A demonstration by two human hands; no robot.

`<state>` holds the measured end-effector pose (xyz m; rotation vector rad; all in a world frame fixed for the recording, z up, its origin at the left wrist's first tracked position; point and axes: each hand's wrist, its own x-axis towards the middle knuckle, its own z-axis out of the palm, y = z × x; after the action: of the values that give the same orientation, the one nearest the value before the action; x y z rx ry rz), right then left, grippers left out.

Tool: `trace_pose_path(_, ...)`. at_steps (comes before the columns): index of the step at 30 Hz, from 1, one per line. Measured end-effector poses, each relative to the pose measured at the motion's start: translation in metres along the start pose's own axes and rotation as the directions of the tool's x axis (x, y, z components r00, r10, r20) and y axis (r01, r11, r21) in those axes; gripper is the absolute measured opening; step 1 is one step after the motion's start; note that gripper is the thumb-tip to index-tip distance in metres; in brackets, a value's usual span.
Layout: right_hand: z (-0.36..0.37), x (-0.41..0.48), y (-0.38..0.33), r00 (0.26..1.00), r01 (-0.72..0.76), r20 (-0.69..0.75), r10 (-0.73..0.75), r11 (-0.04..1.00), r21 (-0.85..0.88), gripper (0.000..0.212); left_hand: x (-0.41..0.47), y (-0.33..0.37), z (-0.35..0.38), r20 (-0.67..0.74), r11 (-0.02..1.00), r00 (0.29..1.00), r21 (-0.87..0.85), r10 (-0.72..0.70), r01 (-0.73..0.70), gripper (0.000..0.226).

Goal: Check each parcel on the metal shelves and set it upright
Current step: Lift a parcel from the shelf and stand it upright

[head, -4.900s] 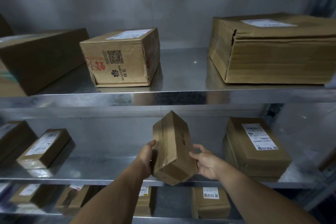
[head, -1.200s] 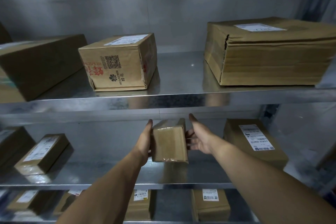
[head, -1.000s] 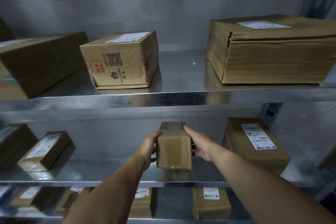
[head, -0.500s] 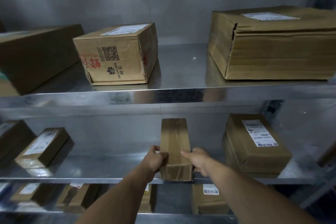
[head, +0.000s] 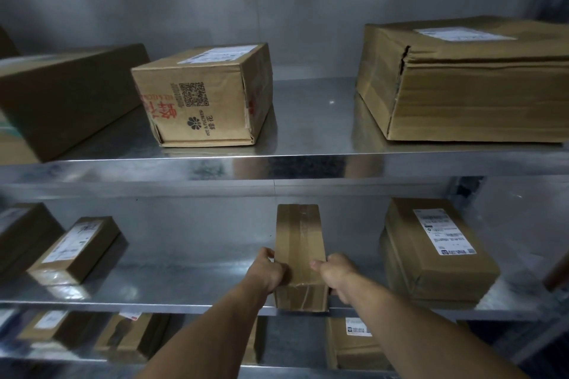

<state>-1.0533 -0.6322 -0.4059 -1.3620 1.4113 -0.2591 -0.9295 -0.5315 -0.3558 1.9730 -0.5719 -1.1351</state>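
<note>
A narrow brown taped parcel point(head: 300, 246) lies lengthwise on the middle metal shelf point(head: 184, 280), its near end at the shelf's front edge. My left hand point(head: 266, 271) grips its left side and my right hand point(head: 335, 271) grips its right side, thumb on the taped top. No label shows on the parcel's visible faces.
On the middle shelf a labelled parcel point(head: 434, 249) lies to the right and two flat ones point(head: 74, 249) to the left. The top shelf point(head: 308, 160) carries a printed box point(head: 203, 95), a large box point(head: 468, 80) and a dark box point(head: 64, 98). More parcels point(head: 354, 344) lie below.
The parcel was held tilted in the air, then turned and lowered onto the middle shelf. Both hands have closed round its near end, and it now lies flat lengthwise.
</note>
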Motion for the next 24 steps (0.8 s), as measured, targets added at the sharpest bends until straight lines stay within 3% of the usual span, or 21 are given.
trace_pose_path(4,-0.014,0.028,0.017,0.994,-0.049,0.105,0.033,0.987,0.15,0.058,-0.002,-0.007,-0.008,0.054,0.973,0.997,-0.221,-0.049,0.06,0.036)
trace_pose_path(7,-0.028,0.0,0.007,0.976,-0.104,0.213,0.038,0.946,0.308,0.041,0.004,-0.012,-0.014,-0.003,0.94,0.993,-0.321,-0.122,0.115,0.04)
trace_pose_path(13,-0.03,-0.016,0.006,0.934,-0.165,0.355,-0.034,0.842,0.514,0.026,0.003,-0.017,-0.016,0.08,0.83,0.971,-0.507,-0.224,0.233,0.045)
trace_pose_path(19,-0.033,-0.02,0.008,0.935,-0.176,0.353,-0.04,0.81,0.559,0.028,0.004,-0.012,-0.02,0.134,0.774,0.977,-0.595,-0.167,0.215,0.035)
trace_pose_path(24,-0.032,-0.024,-0.001,0.98,0.025,0.165,-0.108,0.898,0.44,0.041,0.003,-0.001,-0.019,0.123,0.811,0.988,-0.566,-0.094,0.148,0.029)
